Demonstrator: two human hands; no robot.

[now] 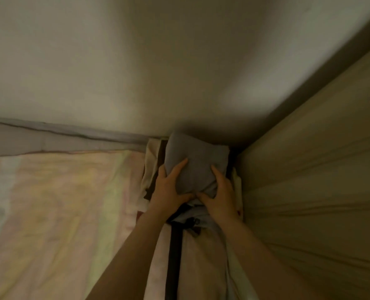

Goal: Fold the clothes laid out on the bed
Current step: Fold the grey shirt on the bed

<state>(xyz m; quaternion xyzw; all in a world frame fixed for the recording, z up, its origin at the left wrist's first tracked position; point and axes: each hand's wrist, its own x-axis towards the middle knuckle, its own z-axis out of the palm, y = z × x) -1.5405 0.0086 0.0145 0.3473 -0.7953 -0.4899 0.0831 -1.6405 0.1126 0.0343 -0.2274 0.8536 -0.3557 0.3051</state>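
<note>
A folded grey garment (196,161) lies on top of a stack of folded clothes in the far corner of the bed, where two walls meet. My left hand (169,189) grips its left side and my right hand (219,195) grips its right side, thumbs meeting at the near edge. Cream fabric (150,167) and a dark layer stick out from the stack under it on the left. Below my hands lie pale clothes crossed by a black strap (173,256). The picture is dim and blurred.
The bed's pastel patterned sheet (56,208) spreads to the left. A grey mattress edge (50,139) runs along the pale back wall (136,61). A beige panel or curtain (320,191) closes off the right side.
</note>
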